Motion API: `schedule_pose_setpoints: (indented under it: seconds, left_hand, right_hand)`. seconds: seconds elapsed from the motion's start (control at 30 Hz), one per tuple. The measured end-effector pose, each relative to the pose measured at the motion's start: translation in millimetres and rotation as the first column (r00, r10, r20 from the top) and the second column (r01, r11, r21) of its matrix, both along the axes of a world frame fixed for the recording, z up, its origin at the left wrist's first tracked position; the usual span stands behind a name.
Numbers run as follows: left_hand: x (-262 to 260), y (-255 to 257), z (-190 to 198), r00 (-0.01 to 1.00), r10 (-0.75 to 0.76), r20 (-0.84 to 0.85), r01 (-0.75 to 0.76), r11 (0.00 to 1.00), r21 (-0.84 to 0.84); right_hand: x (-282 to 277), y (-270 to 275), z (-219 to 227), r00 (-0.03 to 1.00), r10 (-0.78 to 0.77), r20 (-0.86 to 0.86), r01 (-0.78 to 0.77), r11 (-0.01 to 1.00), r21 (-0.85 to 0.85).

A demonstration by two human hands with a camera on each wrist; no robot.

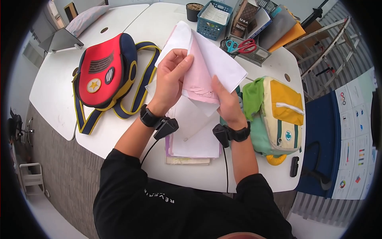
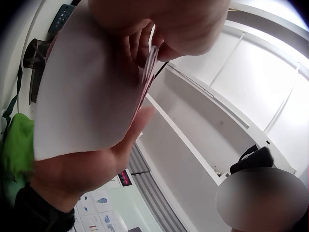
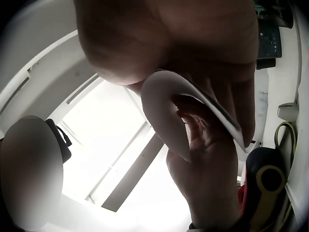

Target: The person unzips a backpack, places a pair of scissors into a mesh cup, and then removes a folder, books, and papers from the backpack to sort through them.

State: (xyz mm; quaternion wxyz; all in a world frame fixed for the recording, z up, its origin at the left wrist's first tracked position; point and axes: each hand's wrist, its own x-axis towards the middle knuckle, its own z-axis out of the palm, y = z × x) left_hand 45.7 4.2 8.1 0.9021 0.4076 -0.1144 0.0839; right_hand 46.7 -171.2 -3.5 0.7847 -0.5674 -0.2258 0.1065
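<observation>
Both hands hold a bundle of white and pink sheets [image 1: 201, 73] up above the table. My left hand [image 1: 170, 77] pinches the pink sheet's left edge between thumb and fingers. On the lower right side, my right hand [image 1: 229, 101] grips the bundle, thumb in front and fingers behind. The pink sheet has torn or creased strips near its lower end. In the left wrist view a white sheet [image 2: 82, 96] curves between the hands; the right wrist view shows the paper [image 3: 164, 104] bent into a curl. Below lies a stack of papers [image 1: 195, 139].
A red and navy backpack [image 1: 99, 71] lies at the left, a green, cream and yellow backpack [image 1: 278, 115] at the right. Behind stand a teal basket [image 1: 211, 30], a plant pot [image 1: 193, 14] and a file holder with scissors [image 1: 240, 46]. A black object [image 1: 294, 166] lies near the right edge.
</observation>
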Motion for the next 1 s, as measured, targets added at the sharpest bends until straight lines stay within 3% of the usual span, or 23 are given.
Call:
schedule_pose_setpoints:
  seconds: [0.03, 0.23, 0.37, 0.47, 0.63, 0.7, 1.0]
  left_hand:
    - [-0.3, -1.5, -0.4, 1.0, -0.001, -0.004, 0.001, 1.0, -0.001]
    - [4.2, 4.4, -4.2, 0.992, 0.124, 0.0, -0.123, 0.989, 0.082]
    - [4.8, 15.5, 4.6, 0.993, 0.119, 0.012, -0.119, 0.985, 0.128]
    - [10.5, 27.6, 0.7, 0.971, 0.229, 0.074, -0.24, 0.936, 0.258]
    - [7.2, 26.7, 2.2, 0.927, 0.332, 0.177, -0.374, 0.865, 0.334]
    - [5.6, 26.4, 3.8, 0.877, 0.405, 0.258, -0.478, 0.784, 0.396]
    - [1.9, 28.4, 8.2, 0.882, 0.42, 0.215, -0.472, 0.782, 0.408]
  right_hand:
    - [1.0, 1.3, -0.5, 0.994, -0.029, -0.103, 0.033, 0.999, 0.038]
    - [0.4, 7.9, 10.2, 0.968, -0.086, -0.235, 0.139, 0.965, 0.221]
    - [12.1, -5.0, 9.9, 0.959, -0.158, -0.236, 0.227, 0.926, 0.303]
    - [19.0, -16.4, 11.9, 0.957, -0.25, -0.148, 0.288, 0.88, 0.377]
    - [21.1, -27.2, 14.8, 0.938, -0.329, -0.11, 0.342, 0.824, 0.452]
    - [19.7, -27.8, 16.9, 0.933, -0.346, -0.098, 0.349, 0.808, 0.475]
    - [14.6, -23.8, 19.1, 0.919, -0.389, -0.068, 0.36, 0.753, 0.551]
